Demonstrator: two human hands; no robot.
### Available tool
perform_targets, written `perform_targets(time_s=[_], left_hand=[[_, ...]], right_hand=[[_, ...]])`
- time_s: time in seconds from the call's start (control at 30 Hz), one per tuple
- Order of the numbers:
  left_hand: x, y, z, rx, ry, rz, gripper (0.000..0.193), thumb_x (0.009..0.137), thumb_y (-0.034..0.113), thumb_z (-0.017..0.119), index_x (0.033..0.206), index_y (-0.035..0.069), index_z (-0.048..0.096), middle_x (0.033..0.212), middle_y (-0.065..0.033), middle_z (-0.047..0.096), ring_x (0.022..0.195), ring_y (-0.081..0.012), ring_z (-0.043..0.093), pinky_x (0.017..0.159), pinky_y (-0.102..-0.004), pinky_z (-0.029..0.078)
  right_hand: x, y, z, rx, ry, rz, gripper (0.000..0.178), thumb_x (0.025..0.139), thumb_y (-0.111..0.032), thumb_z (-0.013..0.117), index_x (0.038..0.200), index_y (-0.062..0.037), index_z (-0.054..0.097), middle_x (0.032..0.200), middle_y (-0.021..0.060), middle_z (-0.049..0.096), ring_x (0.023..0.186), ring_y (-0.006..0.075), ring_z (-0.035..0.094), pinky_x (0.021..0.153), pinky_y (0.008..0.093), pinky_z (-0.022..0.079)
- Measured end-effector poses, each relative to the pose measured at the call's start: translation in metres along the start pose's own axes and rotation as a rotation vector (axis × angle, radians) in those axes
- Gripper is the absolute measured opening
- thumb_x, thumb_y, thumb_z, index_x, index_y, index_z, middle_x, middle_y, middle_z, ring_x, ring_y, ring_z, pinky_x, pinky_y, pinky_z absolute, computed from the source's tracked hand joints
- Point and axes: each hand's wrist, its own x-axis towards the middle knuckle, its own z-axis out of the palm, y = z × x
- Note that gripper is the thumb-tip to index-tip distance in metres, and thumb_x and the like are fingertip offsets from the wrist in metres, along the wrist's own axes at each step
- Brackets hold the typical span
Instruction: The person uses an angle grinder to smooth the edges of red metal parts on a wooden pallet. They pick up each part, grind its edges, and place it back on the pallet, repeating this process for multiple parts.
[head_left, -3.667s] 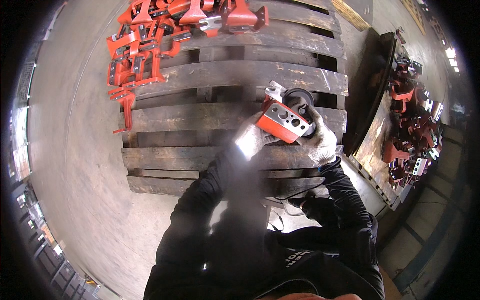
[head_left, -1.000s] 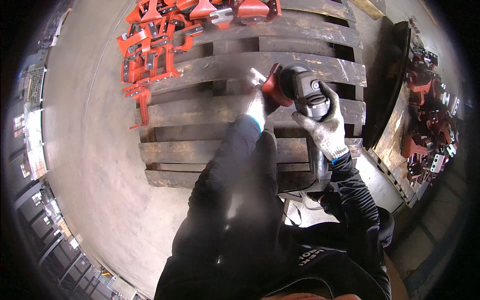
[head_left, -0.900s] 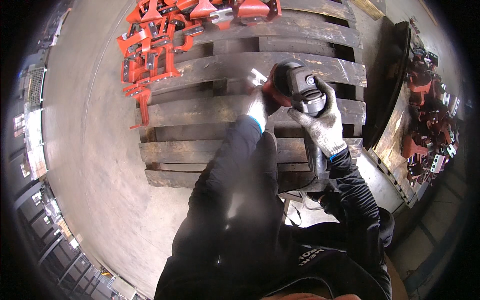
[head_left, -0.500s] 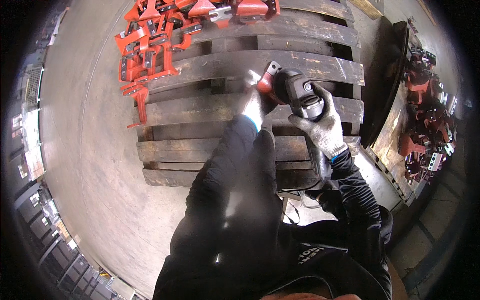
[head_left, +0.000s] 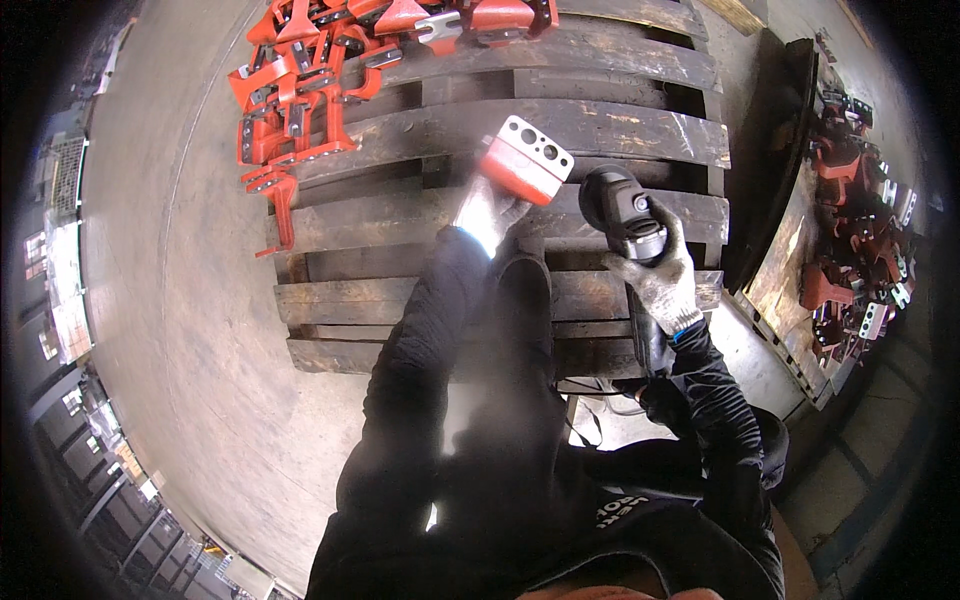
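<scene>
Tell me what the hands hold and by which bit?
The left hand holds a red bracket by its lower-left side; the right hand grips a black grinder just behind its head.

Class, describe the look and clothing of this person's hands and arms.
The left hand and right hand wear pale knit gloves, the right one darkened in places. Blue edging shows at its cuff. Both long sleeves are black and wrinkled.

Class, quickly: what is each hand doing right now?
Left hand: closed, holding a red metal bracket.
Right hand: closed around a black power tool.
</scene>
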Motion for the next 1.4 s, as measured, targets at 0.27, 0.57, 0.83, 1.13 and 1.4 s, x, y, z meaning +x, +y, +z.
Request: perform_targets(time_s=[0.27, 0.57, 0.83, 1.13, 1.4], left_hand=[[-0.026, 0.009, 0.031, -0.006, -0.055, -0.036, 0.044, 0.11, 0.045, 0.046, 0.14, 0.014, 0.054, 0.136, -0.0073, 0.063, 0.125, -0.0242, 0.062, 0.104, -0.0441, 0.055], [-0.007, 0.006, 0.015, -0.014, -0.141, -0.125, 0.048, 0.112, 0.041, 0.04, 0.149, 0.013, 0.048, 0.149, -0.0081, 0.056, 0.134, -0.0272, 0.057, 0.114, -0.0461, 0.048], [0.004, -0.003, 0.0, 0.392, -0.071, 0.124, 0.048, 0.103, 0.027, 0.062, 0.145, 0.008, 0.051, 0.136, -0.0115, 0.061, 0.118, -0.0243, 0.064, 0.097, -0.039, 0.056], [0.047, -0.06, 0.011, 0.969, -0.217, 0.765, 0.046, 0.085, 0.01, 0.074, 0.126, 0.0, 0.055, 0.114, -0.0176, 0.069, 0.111, -0.0291, 0.067, 0.096, -0.0405, 0.052], [-0.01, -0.027, 0.033, 1.526, -0.069, 0.936, 0.042, 0.09, 0.017, 0.07, 0.126, 0.008, 0.05, 0.109, -0.0237, 0.066, 0.093, -0.043, 0.069, 0.079, -0.0503, 0.056]], right_hand=[[0.009, -0.001, -0.002, -0.032, -0.052, -0.195, 0.104, 0.071, -0.04, 0.096, 0.151, -0.0014, 0.043, 0.133, 0.0199, 0.066, 0.121, 0.0276, 0.067, 0.102, 0.0374, 0.054], [0.018, 0.003, -0.013, 0.037, 0.006, -0.206, 0.1, 0.069, -0.027, 0.098, 0.151, -0.0039, 0.044, 0.138, 0.0189, 0.062, 0.126, 0.0264, 0.062, 0.107, 0.0389, 0.051], [0.016, 0.015, -0.034, 0.123, 0.121, -0.019, 0.09, 0.074, -0.011, 0.093, 0.15, -0.0039, 0.043, 0.135, 0.0146, 0.06, 0.119, 0.0219, 0.061, 0.102, 0.0358, 0.054], [0.037, 0.031, -0.04, -0.133, 0.078, 0.092, 0.09, 0.075, -0.026, 0.094, 0.148, -0.0069, 0.045, 0.132, 0.0166, 0.064, 0.117, 0.0227, 0.065, 0.098, 0.0348, 0.056], [0.104, 0.036, -0.004, -0.166, -0.153, 0.071, 0.09, 0.075, -0.024, 0.094, 0.147, -0.0042, 0.045, 0.132, 0.0124, 0.066, 0.118, 0.021, 0.064, 0.104, 0.0345, 0.052]])
